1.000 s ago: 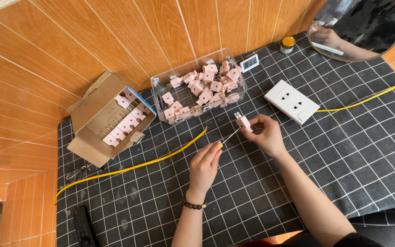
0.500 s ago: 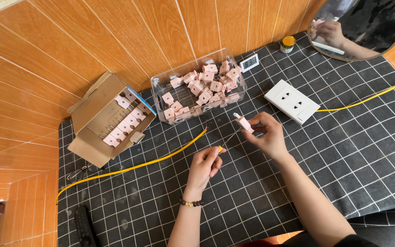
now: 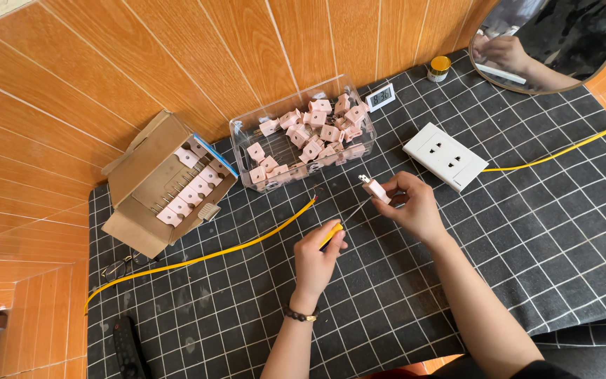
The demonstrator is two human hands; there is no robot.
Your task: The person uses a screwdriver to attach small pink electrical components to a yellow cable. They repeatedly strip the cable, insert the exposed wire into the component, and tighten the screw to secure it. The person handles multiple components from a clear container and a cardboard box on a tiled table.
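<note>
Left hand (image 3: 315, 254) is closed around the yellow-handled screwdriver (image 3: 332, 234), its tip at the small pink plug (image 3: 375, 189). Right hand (image 3: 413, 208) pinches that plug between thumb and fingers, above the black grid mat (image 3: 562, 231), near the white socket plate (image 3: 445, 156).

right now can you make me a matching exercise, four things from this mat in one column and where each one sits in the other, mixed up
Things:
1. pink plug
2. screwdriver
3. white socket plate
4. cardboard box

Places:
A. in the left hand
B. at the left edge of the mat, lying open
C. in the right hand
D. flat on the mat, right of the clear tub

Pairs: 1-C, 2-A, 3-D, 4-B
</note>
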